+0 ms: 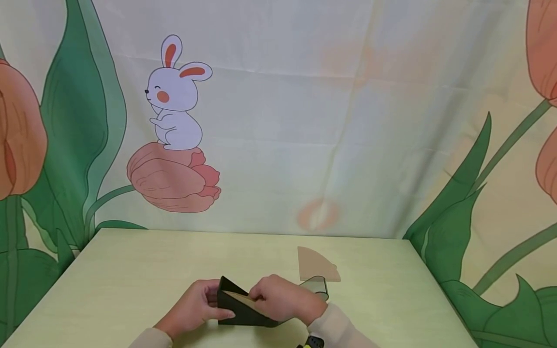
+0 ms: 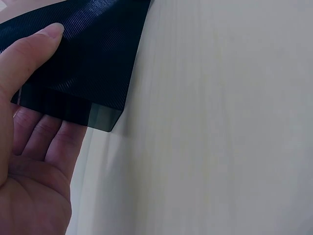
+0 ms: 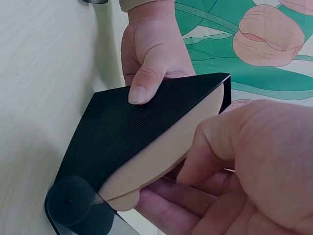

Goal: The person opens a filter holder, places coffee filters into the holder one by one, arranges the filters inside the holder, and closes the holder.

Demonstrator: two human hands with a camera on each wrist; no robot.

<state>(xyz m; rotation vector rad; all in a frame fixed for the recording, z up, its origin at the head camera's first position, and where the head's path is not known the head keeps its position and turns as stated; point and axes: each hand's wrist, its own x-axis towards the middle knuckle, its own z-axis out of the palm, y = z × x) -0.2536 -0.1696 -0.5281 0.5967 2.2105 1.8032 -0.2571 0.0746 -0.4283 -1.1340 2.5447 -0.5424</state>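
Note:
A black coffee filter holder (image 1: 243,311) with a ribbed side stands tilted at the front of the table. My left hand (image 1: 196,304) grips its left end, the thumb (image 2: 36,51) lying on the ribbed face and the fingers underneath. Tan paper coffee filters (image 3: 161,142) sit inside, their curved edge showing along the opening. With thumb and fingers my right hand (image 3: 239,166) pinches at that edge; the fingertips are partly hidden. A see-through lid (image 1: 315,285) hangs swung out at the holder's right end, near a round hinge (image 3: 69,199).
A single tan coffee filter (image 1: 316,265) lies flat on the table behind the lid. The pale wooden table (image 1: 143,261) ends at a printed curtain (image 1: 270,145) with a rabbit and tulips.

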